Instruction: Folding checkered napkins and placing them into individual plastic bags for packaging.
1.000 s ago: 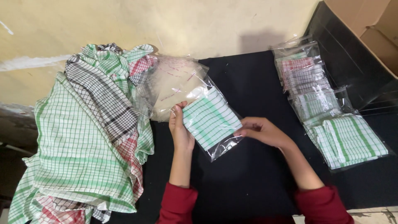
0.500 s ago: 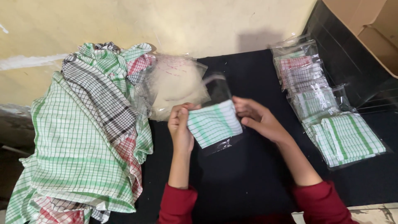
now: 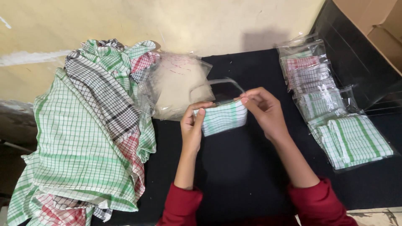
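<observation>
Since 0.5 s ago: bagged checked cloth [image 3: 222,118] lifted upright; left hand [image 3: 191,125] and right hand [image 3: 261,109] pinch its top corners. Light, soft, slippery film; grip edges.

The bagged checked cloth [image 3: 222,118] has been lifted upright off the table, both hands now pinching its top edge
</observation>
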